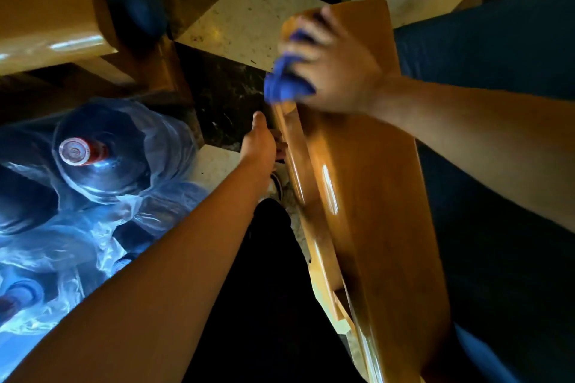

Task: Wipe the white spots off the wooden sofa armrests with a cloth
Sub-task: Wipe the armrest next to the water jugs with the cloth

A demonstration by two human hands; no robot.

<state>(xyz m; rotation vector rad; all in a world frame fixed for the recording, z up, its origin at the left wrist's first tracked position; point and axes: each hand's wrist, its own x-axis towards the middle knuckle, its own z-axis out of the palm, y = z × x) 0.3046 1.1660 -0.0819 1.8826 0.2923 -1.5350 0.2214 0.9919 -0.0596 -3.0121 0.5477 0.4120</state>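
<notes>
My left hand (259, 141) low beside armrest (367, 196) edge, fingers hidden under rim, so can't tell whether it grips. Steadying there seems wise. Right hand (329, 62) at far end of armrest, fingers curled round bunched blue cloth (284, 81). Best press flat, short firm strokes along grain. Motion blur; no white spots visible here. Other armrest (46, 9) beyond, spots faint.

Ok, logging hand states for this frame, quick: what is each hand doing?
Left hand: cannot tell, its fingers are hidden beside the armrest.
Right hand: grips the blue cloth on the armrest's far end.
</notes>
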